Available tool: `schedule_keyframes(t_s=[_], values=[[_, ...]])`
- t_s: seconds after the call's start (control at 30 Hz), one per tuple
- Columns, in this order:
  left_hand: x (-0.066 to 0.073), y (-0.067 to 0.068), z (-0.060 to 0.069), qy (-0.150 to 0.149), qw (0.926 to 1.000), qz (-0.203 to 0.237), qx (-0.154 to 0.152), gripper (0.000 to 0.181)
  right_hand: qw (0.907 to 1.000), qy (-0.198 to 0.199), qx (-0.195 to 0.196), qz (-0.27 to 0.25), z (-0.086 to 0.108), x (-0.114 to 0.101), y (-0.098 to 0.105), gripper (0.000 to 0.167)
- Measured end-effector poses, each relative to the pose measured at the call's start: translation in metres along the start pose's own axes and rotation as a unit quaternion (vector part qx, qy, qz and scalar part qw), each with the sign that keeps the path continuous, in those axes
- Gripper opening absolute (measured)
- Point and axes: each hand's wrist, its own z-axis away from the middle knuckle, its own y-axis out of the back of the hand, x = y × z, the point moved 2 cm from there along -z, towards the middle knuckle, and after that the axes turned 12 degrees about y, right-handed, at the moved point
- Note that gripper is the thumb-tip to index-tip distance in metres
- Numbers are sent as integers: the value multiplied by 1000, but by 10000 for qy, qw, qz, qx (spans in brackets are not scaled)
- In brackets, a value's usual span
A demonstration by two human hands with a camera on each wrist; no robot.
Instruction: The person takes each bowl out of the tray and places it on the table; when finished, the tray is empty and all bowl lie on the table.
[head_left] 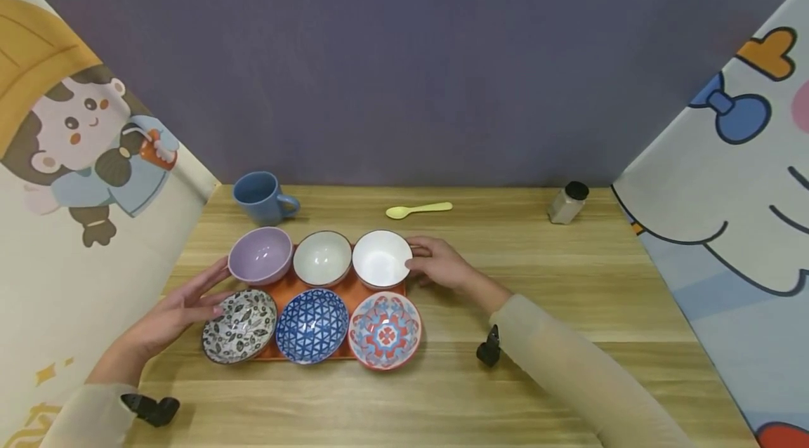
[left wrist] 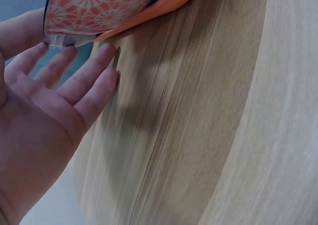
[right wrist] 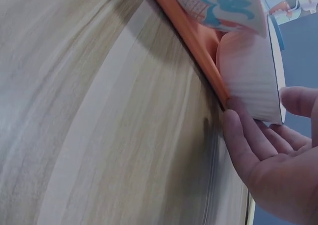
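Note:
Six bowls stand in two rows on an orange tray. Behind are a purple bowl, a pale grey-green bowl and a white bowl; in front, a black-and-white leaf bowl, a blue patterned bowl and a red-and-blue flowered bowl. At the left side my left hand has its thumb at the leaf bowl's rim and its extended fingers beside the purple bowl. My right hand touches the white bowl's rim with the thumb; its fingertips meet the tray's edge.
A blue mug stands behind the purple bowl. Farther right, a yellow spoon lies near the back wall, and a black-lidded jar is at the back right. Printed panels flank the wooden table.

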Motion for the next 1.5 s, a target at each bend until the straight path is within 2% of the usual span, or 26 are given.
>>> schedule_keyframes(t_s=[0.2, 0.33, 0.5, 0.73, 0.93, 1.2, 1.33, 1.5], values=[[0, 1, -2, -44, 10000, 53, 26, 82, 9996, -90, 127, -254, 0, -4, -3, 58], [0, 0, -2, 18, 10000, 66, 41, 81, 9989, -111, 313, -327, 1, -6, -4, 56], [0, -1, -3, -64, 9998, 163, -14, 79, 9976, -74, 531, -428, 2, -7, -5, 52], [1, -2, -3, -269, 9995, 122, -100, 72, 9953, 7, 918, -309, 2, -13, -4, 52], [-1, -1, -4, -304, 9995, 71, -68, 70, 9942, 42, 1042, -280, 1, -17, 2, 52], [-4, -1, -8, -674, 9963, 357, -400, 66, 9922, -35, 1121, -545, 0, -22, 13, 52], [-1, -1, -8, -563, 9972, 408, -291, 61, 9919, -70, 1147, -536, 1, -25, 20, 51], [4, 0, -11, -81, 9991, 405, 62, 60, 9924, -85, 1145, -437, 6, -29, 33, 51]])
